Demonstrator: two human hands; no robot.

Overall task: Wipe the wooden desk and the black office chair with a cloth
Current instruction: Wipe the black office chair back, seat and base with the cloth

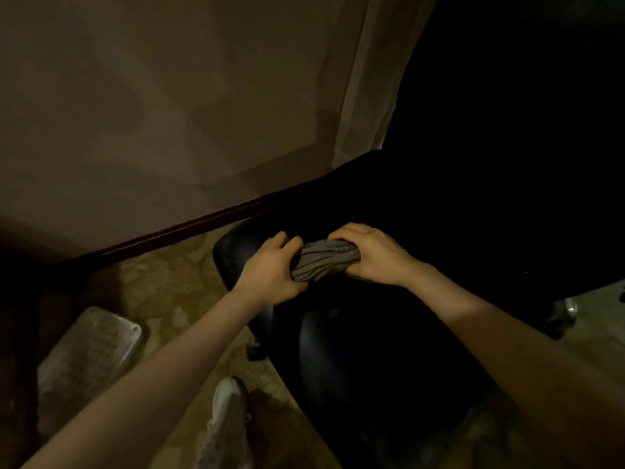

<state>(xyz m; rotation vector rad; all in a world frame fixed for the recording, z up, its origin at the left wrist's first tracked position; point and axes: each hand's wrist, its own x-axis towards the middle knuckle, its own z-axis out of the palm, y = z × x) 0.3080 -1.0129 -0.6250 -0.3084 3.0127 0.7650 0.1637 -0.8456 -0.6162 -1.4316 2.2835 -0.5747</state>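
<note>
Both hands clamp the bunched grey cloth [324, 262]: the left hand [270, 269] curls round its near end, the right hand [368, 253] wraps the far end; directly beneath the grip lies the black office chair [389, 333]. Left of the grip runs patterned carpet [162, 282]; below it, a pale shoe [228, 414].

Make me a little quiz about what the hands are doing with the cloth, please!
1. True or false: the left hand and the right hand both grip the cloth.
2. Pick one: the cloth is held over A) the black chair, B) a wooden desk, C) a bed.
3. Fill in: the cloth is grey with dark ____.
Key: 1 true; 2 A; 3 stripes.
</note>
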